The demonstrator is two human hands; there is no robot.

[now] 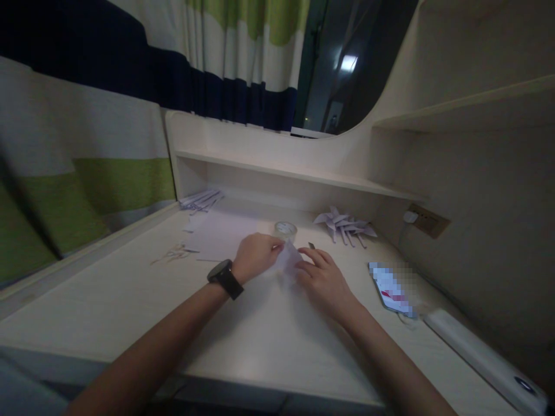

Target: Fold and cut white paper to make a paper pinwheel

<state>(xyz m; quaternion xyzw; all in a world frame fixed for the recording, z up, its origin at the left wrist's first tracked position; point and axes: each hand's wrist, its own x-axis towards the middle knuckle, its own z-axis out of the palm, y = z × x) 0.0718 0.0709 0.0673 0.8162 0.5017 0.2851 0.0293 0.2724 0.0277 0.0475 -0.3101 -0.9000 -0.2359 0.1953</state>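
A small piece of white paper (287, 261) is held up off the desk between my two hands. My left hand (256, 254), with a black watch on its wrist, pinches the upper left edge of the paper between thumb and fingertips. The bent fingers of my right hand (323, 280) grip the paper's right side, with the thumb hidden. Just behind the paper, a roll of clear tape (285, 229) lies flat. A small dark object (311, 246) shows partly behind my right fingers.
White paper sheets (223, 228) lie left of my hands, with rolled paper sticks (202, 200) behind and thin sticks (176, 254) nearby. Several paper pinwheels (344, 224) are piled at the back right. A lit phone (390, 289) and a long white lamp-like bar (481, 358) lie right.
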